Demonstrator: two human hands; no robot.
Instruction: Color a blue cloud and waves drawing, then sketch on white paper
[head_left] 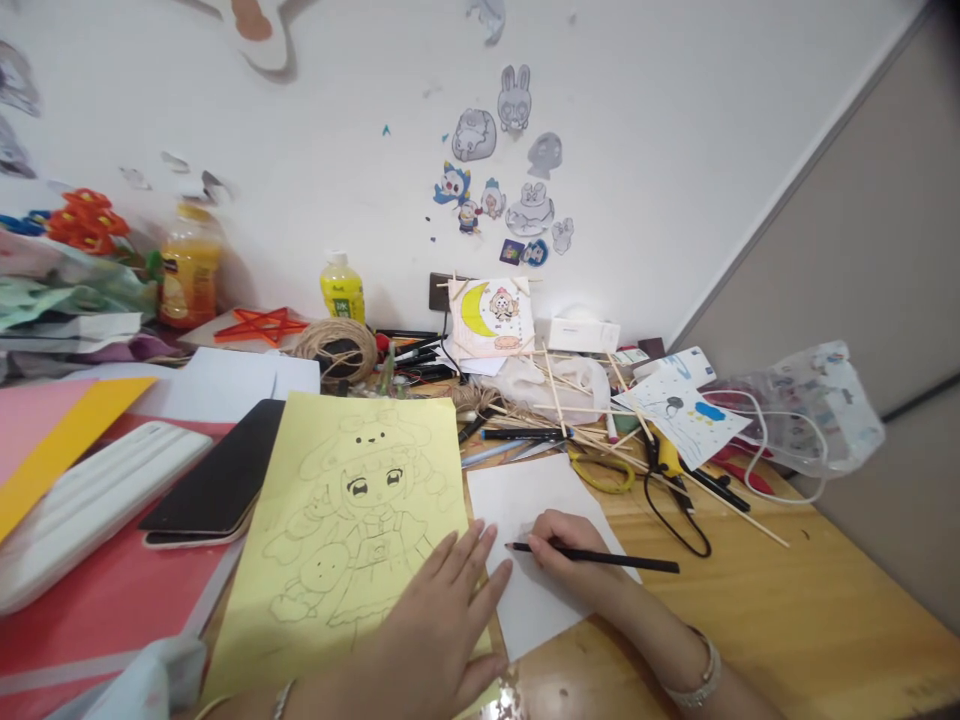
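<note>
My right hand grips a black pencil, its tip close to a white sheet of paper on the wooden table. The pencil lies nearly level, its back end pointing right. My left hand is flat with fingers stretched, across the edge where a yellow sheet meets the white one. A pencil-line drawing of a cartoon girl in a hat covers the yellow sheet; its lower right part is hidden by my left hand. I see no clear marks on the white paper.
Left of the yellow sheet are a black phone and a white case. Behind lie twine, pens, thin sticks, yellow scissors and a yellow glue gun. Bottles stand against the wall.
</note>
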